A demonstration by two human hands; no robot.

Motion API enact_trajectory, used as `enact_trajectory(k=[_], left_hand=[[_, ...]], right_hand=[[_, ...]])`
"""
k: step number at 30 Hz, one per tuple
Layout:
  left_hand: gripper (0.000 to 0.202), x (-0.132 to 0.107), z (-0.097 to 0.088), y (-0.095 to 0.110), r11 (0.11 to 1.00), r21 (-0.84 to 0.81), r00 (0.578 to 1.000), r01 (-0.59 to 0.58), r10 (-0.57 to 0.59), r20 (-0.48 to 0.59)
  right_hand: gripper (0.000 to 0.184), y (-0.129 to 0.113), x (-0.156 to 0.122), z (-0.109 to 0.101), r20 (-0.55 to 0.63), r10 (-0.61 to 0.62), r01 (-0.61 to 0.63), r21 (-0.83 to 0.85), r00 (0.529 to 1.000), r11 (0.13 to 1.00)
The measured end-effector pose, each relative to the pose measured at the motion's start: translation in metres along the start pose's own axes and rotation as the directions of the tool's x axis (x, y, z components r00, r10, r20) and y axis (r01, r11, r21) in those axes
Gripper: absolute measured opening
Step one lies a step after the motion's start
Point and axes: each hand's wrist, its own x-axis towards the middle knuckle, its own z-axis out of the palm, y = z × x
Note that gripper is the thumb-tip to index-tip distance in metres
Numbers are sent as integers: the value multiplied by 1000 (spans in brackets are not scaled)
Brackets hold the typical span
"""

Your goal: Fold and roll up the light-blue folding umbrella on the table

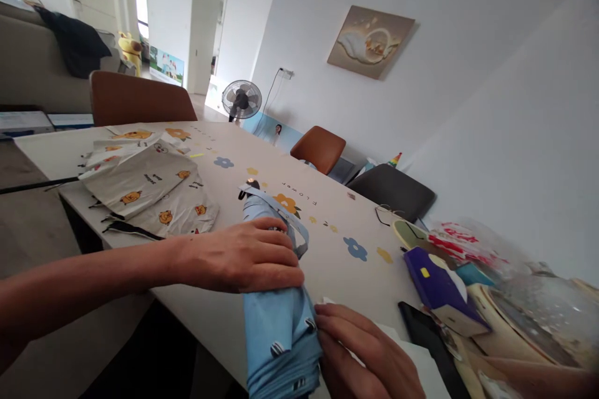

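Observation:
A light blue folding umbrella (279, 330) lies on the table (327, 243), its black tip pointing away from me and its strap (292, 221) hanging loose. My left hand (243, 255) is wrapped over the umbrella's middle and presses the canopy together. My right hand (365, 352) rests beside the lower canopy, its fingers pinching the fabric edge near the ribs' ends.
A second folded umbrella (150, 187), grey with orange prints, lies at the table's left. A purple box (440, 290), a phone (421, 327), glasses (386, 215) and plastic-wrapped items crowd the right side. Brown chairs (135, 100) stand around the table; a fan (241, 100) is behind.

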Motion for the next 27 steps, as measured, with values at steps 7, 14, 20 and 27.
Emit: enact_trajectory(k=[7,14,20,27], left_hand=[[26,-7,18,-9,994,108,994,-28,16,112],[31,-12,31,-13,998,57,993,3,-10,117],[38,-20,39,-13,997,-34,996,73,-71,61],[39,-23,47,-11,991,-115,998,68,-70,-8]], right_hand=[[12,13,7,-10,90,50,-57,71,995,996],[18,13,28,4,252,30,-69,148,967,987],[18,12,23,11,322,-71,57,53,944,997],[18,12,3,20,188,-71,68,21,980,997]])
